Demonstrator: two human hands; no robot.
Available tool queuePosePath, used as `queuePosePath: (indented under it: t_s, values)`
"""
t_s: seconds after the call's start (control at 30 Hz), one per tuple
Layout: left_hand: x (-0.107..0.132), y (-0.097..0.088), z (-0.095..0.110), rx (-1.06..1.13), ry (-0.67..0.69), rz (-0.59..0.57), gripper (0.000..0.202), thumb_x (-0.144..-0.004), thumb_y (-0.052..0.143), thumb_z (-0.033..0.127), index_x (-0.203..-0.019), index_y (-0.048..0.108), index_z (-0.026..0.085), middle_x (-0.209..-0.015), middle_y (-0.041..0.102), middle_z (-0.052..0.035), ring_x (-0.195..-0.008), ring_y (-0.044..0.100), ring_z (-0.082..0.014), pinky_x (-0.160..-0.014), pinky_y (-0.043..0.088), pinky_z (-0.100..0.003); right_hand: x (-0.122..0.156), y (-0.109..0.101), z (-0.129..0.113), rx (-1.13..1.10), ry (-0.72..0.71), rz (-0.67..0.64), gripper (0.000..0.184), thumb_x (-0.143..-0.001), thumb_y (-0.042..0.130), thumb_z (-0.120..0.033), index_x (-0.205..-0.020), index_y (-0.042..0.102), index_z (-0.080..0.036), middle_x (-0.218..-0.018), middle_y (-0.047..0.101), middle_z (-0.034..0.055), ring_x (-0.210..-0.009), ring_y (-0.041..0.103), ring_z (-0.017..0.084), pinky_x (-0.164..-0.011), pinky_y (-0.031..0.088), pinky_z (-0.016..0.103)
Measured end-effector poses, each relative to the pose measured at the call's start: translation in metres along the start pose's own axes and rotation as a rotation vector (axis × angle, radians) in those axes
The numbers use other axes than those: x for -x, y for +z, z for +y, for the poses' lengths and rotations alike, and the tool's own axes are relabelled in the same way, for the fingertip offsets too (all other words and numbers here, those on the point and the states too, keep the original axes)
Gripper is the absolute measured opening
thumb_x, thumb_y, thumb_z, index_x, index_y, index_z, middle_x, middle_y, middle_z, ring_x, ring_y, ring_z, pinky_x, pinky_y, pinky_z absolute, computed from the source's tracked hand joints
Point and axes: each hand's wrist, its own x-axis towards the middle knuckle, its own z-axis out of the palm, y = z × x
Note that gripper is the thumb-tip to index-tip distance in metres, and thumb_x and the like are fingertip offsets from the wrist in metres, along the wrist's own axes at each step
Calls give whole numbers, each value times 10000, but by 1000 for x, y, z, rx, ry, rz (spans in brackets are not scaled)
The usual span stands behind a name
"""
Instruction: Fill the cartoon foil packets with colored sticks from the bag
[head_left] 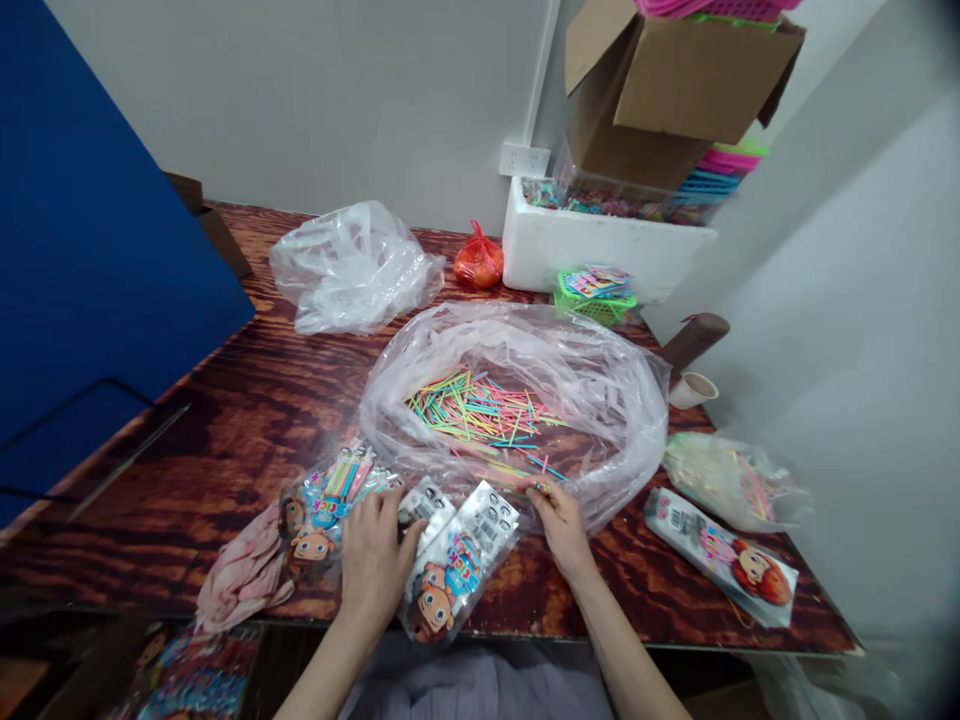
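My right hand is closed on a few thin coloured sticks, at the near rim of a large clear plastic bag. Inside the open bag lies a loose pile of pink, yellow, green and blue sticks. My left hand rests palm down with its thumb apart, between two groups of printed packets. To its right are flat silver packets with a cartoon face, overlapping at the table's front edge. Left of it, clear-fronted packets show coloured sticks inside. Its fingertips are partly hidden.
A pink cloth lies at front left. On the right are a stack of packets, a bag of sticks, a paper cup and a brown bottle. Behind stand a green basket, a white foam box and a crumpled bag.
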Motion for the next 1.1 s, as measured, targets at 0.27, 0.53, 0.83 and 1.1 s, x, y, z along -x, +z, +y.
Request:
queuePosePath:
  t_s: [0.27, 0.53, 0.83, 1.1]
  values:
    - [-11, -3, -5, 298, 44, 25, 205, -941, 468, 293, -765, 525, 204, -771, 571, -24, -763, 562, -203, -705, 430, -315, 0, 1, 2, 9, -23, -3, 189, -852, 599, -375, -829, 697, -215, -840, 704, 32, -855, 618, 217, -797, 447, 309]
    - [-11, -8, -21, 236, 91, 49, 303, -982, 399, 322, -1123, 643, 212, -1047, 624, -73, -971, 596, -220, -841, 466, -328, 1, 0, 6, 34, -45, -12, 200, -878, 566, -366, -847, 687, -210, -852, 699, 35, -863, 627, 214, -787, 452, 302]
    - [-19, -23, -17, 368, -130, 95, 344, -944, 413, 406, -1090, 645, 197, -1086, 686, -86, -1029, 627, -254, -880, 469, -346, 1, 0, 8, 33, -44, -11, 195, -887, 567, -355, -871, 692, -206, -866, 696, 31, -873, 624, 207, -799, 445, 297]
    - [-18, -28, -15, 868, -446, 50, 295, -779, 636, 460, -845, 617, 173, -780, 625, -4, -756, 584, -169, -721, 458, -248, 3, 2, 8, 21, -28, 0, 187, -874, 580, -361, -858, 685, -207, -859, 698, 28, -867, 619, 199, -808, 442, 294]
